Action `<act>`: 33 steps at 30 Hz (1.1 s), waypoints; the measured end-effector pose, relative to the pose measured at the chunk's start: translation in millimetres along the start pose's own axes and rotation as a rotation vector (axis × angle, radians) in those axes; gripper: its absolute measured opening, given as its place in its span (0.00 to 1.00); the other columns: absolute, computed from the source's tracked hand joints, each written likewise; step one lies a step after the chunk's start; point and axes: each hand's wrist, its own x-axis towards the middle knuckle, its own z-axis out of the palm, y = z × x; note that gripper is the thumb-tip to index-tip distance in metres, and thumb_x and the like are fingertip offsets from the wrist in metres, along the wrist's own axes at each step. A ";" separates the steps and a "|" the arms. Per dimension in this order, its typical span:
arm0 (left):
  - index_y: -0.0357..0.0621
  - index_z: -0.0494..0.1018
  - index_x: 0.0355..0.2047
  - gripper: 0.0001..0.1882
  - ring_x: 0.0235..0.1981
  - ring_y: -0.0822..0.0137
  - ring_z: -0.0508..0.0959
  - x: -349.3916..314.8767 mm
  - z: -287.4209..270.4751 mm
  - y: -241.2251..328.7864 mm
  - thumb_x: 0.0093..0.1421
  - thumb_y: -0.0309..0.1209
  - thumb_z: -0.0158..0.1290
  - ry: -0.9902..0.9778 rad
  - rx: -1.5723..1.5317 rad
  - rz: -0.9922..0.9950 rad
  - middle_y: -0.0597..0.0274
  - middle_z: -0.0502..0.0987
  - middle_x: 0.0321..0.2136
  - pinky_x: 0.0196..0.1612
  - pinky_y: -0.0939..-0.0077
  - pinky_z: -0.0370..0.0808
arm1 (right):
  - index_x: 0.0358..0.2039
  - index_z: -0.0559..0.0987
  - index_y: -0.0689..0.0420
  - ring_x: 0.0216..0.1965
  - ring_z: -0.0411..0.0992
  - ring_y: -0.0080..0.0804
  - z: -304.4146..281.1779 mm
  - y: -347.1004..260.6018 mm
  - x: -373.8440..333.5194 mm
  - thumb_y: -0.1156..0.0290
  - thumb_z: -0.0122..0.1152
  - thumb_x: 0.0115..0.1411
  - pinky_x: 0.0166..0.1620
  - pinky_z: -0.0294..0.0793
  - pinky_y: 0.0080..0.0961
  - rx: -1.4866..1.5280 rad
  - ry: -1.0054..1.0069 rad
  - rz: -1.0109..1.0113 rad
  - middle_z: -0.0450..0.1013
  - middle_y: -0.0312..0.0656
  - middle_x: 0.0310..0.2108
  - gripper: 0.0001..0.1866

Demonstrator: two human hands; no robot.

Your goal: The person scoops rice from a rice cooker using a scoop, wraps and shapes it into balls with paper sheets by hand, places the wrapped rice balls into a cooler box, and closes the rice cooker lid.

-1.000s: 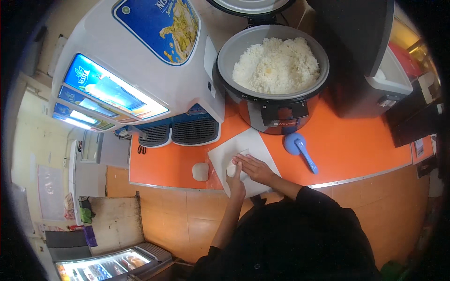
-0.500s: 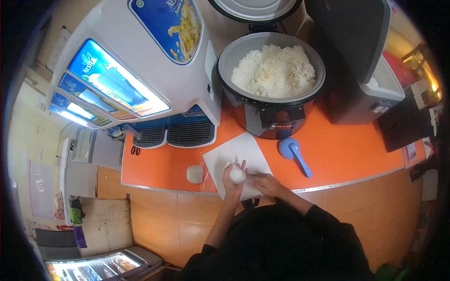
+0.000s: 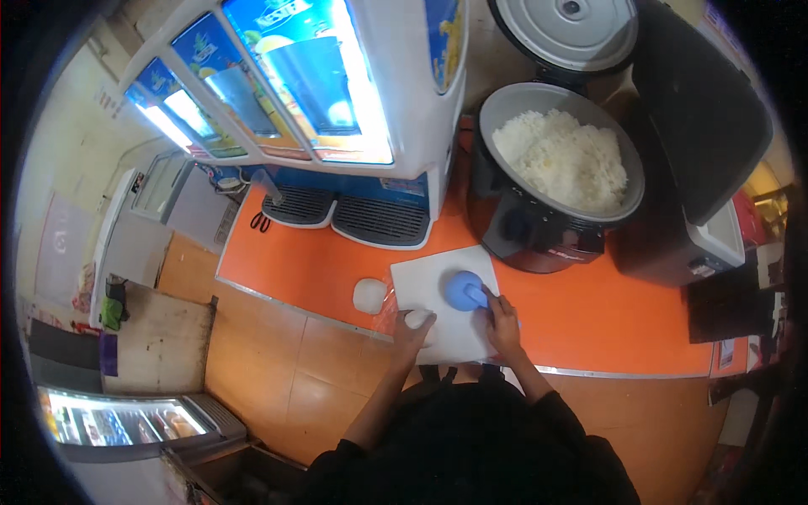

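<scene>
Right hand (image 3: 502, 324) of mine now grips the blue paddle (image 3: 465, 291), fingers wrapped on its handle, with the round scoop end lying over the white sheet (image 3: 438, 282). A second ago that paddle lay alone on the orange counter (image 3: 320, 269), to the right of the sheet, and both my hands were working at the rice ball; so the right one has left the ball and picked up the tool. My left hand (image 3: 410, 333) stays at the sheet's near left edge, fingers curled around the ball (image 3: 418, 318), which sits at my fingertips. A second ball (image 3: 369, 295), wrapped, lies just left of the sheet. Far right of the sheet the cooker (image 3: 555, 181) stands open, rice up to the rim. I judge the shaping of this ball is over and another scoop is being readied.
</scene>
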 end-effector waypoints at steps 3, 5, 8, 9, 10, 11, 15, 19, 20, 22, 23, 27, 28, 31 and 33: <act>0.36 0.66 0.52 0.27 0.50 0.56 0.72 4.4 -11.8 -8.6 0.61 0.44 0.57 -0.022 -0.127 -0.197 0.49 0.71 0.48 0.53 0.65 0.70 | 0.63 0.66 0.53 0.44 0.69 0.53 12.2 -19.2 18.8 0.74 0.58 0.57 0.50 0.65 0.47 -0.081 -0.168 0.091 0.71 0.52 0.44 0.31; 0.37 0.65 0.53 0.26 0.52 0.57 0.70 8.0 -23.3 -19.9 0.64 0.45 0.52 -0.015 -0.240 -0.180 0.49 0.69 0.50 0.55 0.64 0.68 | 0.63 0.65 0.54 0.48 0.67 0.54 4.6 -64.2 25.6 0.63 0.60 0.58 0.52 0.65 0.46 -0.169 0.126 -0.121 0.69 0.52 0.47 0.32; 0.40 0.64 0.55 0.25 0.56 0.57 0.66 -6.4 -18.0 -3.2 0.69 0.47 0.42 -0.133 -0.401 -0.221 0.49 0.65 0.54 0.59 0.63 0.63 | 0.63 0.64 0.56 0.57 0.63 0.49 26.0 -105.9 19.6 0.53 0.61 0.60 0.60 0.60 0.41 0.345 -0.292 0.002 0.65 0.52 0.55 0.35; 0.42 0.63 0.56 0.25 0.58 0.57 0.64 -7.7 -18.5 6.7 0.70 0.49 0.38 -0.202 -0.456 -0.262 0.49 0.64 0.56 0.60 0.63 0.61 | 0.62 0.65 0.56 0.60 0.62 0.45 26.5 -124.9 21.5 0.55 0.62 0.60 0.63 0.58 0.41 0.542 -0.459 0.153 0.63 0.50 0.59 0.34; 0.45 0.61 0.59 0.28 0.58 0.56 0.64 -11.8 -20.3 15.1 0.70 0.52 0.37 -0.244 -0.369 -0.226 0.50 0.64 0.55 0.62 0.61 0.59 | 0.62 0.65 0.56 0.60 0.62 0.45 25.3 -121.7 22.0 0.55 0.62 0.60 0.63 0.58 0.41 0.532 -0.444 0.166 0.63 0.50 0.59 0.34; 0.45 0.61 0.59 0.28 0.58 0.56 0.64 -13.9 -20.8 24.6 0.70 0.52 0.37 -0.268 -0.371 -0.225 0.50 0.64 0.55 0.62 0.61 0.59 | 0.60 0.67 0.56 0.59 0.63 0.43 23.5 -116.8 22.5 0.51 0.64 0.59 0.61 0.62 0.38 0.654 -0.467 0.284 0.66 0.50 0.56 0.35; 0.45 0.63 0.61 0.30 0.54 0.58 0.70 -5.8 -46.0 96.9 0.70 0.54 0.38 -0.686 -0.358 -0.467 0.53 0.69 0.51 0.59 0.62 0.64 | 0.56 0.70 0.55 0.54 0.68 0.35 -31.5 -76.8 13.8 0.56 0.70 0.54 0.54 0.70 0.32 1.011 -0.599 0.575 0.69 0.44 0.50 0.32; 0.39 0.66 0.56 0.35 0.49 0.49 0.73 96.9 -84.5 29.9 0.52 0.42 0.66 0.013 0.667 0.619 0.45 0.72 0.51 0.52 0.56 0.71 | 0.59 0.68 0.54 0.51 0.70 0.35 -110.0 -56.3 -0.3 0.71 0.69 0.49 0.55 0.70 0.30 1.420 -0.608 0.756 0.70 0.42 0.47 0.34; 0.38 0.66 0.54 0.42 0.54 0.44 0.70 121.5 -111.4 -6.7 0.41 0.41 0.71 0.026 0.879 0.606 0.42 0.70 0.53 0.53 0.51 0.69 | 0.59 0.67 0.56 0.51 0.70 0.34 -130.4 -51.3 2.8 0.67 0.71 0.46 0.53 0.72 0.30 1.449 -0.626 0.732 0.70 0.42 0.48 0.38; 0.41 0.68 0.52 0.43 0.55 0.43 0.71 144.5 -124.2 -40.9 0.35 0.39 0.74 -0.157 0.742 0.296 0.42 0.73 0.51 0.52 0.50 0.70 | 0.59 0.67 0.55 0.48 0.71 0.32 -177.3 -30.9 7.3 0.66 0.73 0.45 0.49 0.73 0.29 1.436 -0.497 0.556 0.71 0.41 0.46 0.40; 0.42 0.68 0.51 0.43 0.54 0.43 0.71 150.1 -113.1 -36.3 0.34 0.39 0.74 -0.283 0.631 0.117 0.43 0.74 0.50 0.52 0.49 0.71 | 0.60 0.67 0.55 0.45 0.73 0.30 -211.4 -18.3 5.4 0.66 0.75 0.44 0.45 0.75 0.28 1.402 -0.406 0.408 0.72 0.40 0.44 0.41; 0.42 0.70 0.47 0.40 0.46 0.44 0.73 152.0 -107.7 -56.7 0.31 0.37 0.74 -0.155 0.884 0.307 0.47 0.76 0.43 0.48 0.49 0.71 | 0.59 0.68 0.57 0.42 0.73 0.27 -406.9 -1.6 17.8 0.64 0.83 0.30 0.47 0.75 0.29 0.965 -0.143 0.196 0.73 0.38 0.45 0.52; 0.42 0.71 0.46 0.41 0.44 0.44 0.73 148.6 -124.8 -67.4 0.29 0.36 0.74 -0.024 0.914 0.433 0.46 0.76 0.42 0.47 0.49 0.71 | 0.59 0.69 0.58 0.41 0.73 0.25 -451.4 8.5 25.3 0.63 0.85 0.28 0.47 0.75 0.28 0.819 -0.044 0.105 0.73 0.37 0.45 0.54; 0.40 0.69 0.50 0.42 0.49 0.53 0.75 135.0 -133.5 -59.9 0.32 0.36 0.75 0.074 0.991 0.209 0.53 0.75 0.48 0.60 0.55 0.62 | 0.49 0.76 0.60 0.42 0.73 0.24 -560.4 51.2 58.4 0.68 0.79 0.30 0.48 0.74 0.26 0.324 0.239 0.132 0.77 0.37 0.43 0.39; 0.41 0.70 0.49 0.42 0.48 0.54 0.75 123.3 -101.5 -42.1 0.32 0.37 0.75 0.017 0.783 0.113 0.54 0.75 0.46 0.60 0.57 0.62 | 0.47 0.75 0.60 0.42 0.74 0.27 -617.5 98.7 99.2 0.67 0.78 0.35 0.51 0.72 0.28 0.122 0.312 0.061 0.76 0.39 0.39 0.35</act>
